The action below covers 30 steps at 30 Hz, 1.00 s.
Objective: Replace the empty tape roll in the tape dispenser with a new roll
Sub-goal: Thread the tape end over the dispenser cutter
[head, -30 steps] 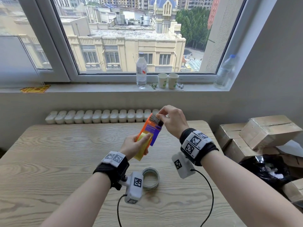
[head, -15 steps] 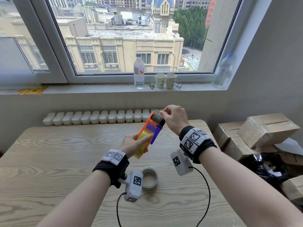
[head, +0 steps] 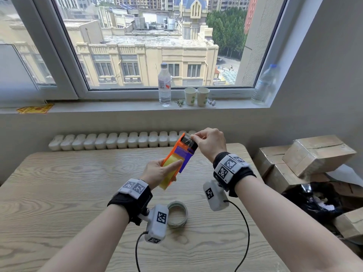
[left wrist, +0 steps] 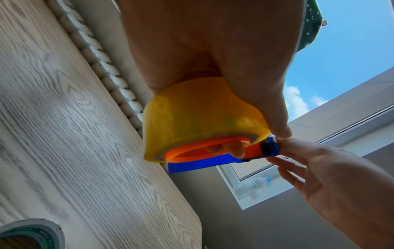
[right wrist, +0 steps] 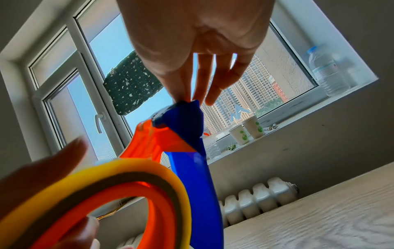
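Observation:
I hold an orange and blue tape dispenser [head: 181, 154] tilted above the wooden table [head: 59, 183]. A yellow tape roll [left wrist: 192, 114] sits on its orange hub [left wrist: 192, 151]. My left hand [head: 159, 173] grips the roll end of the dispenser, thumb across the yellow roll [head: 170, 169]. My right hand [head: 208, 143] pinches the tape end at the dispenser's black roller tip [head: 188, 142] with thumb and forefinger; the other fingers [right wrist: 215, 84] are spread. The empty tape roll [head: 177, 213], a thin grey ring, lies flat on the table below my left wrist.
A white radiator [head: 121, 140] runs behind the table. On the windowsill stand a water bottle [head: 164, 85], two paper cups [head: 196, 96] and a second bottle [head: 264, 85]. Cardboard boxes [head: 314, 154] and a black bag [head: 314, 201] crowd the right side.
The dispenser has stayed in my left hand and tilted slightly. My right hand's fingers have shifted on the tip, pinching the tape end over the black roller.

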Tool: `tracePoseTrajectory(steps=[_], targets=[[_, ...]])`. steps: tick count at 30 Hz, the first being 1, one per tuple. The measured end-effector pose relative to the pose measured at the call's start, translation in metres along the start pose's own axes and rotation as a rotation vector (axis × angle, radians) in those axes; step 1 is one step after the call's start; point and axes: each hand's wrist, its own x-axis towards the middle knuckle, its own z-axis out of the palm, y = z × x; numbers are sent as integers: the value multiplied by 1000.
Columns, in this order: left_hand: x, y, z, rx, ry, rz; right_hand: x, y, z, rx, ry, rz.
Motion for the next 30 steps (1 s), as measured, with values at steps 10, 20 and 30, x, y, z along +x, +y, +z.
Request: tracePoseTrajectory(steps=[10,20,30], targets=[[2,-3,-6,-13,22,8,3,10,3,104,-17,72],[13,7,-15,-97,86,38,-27,17,18,417,-361,155],[9,17,-8,-167,-70,97,-37,13,32,389,-338,53]])
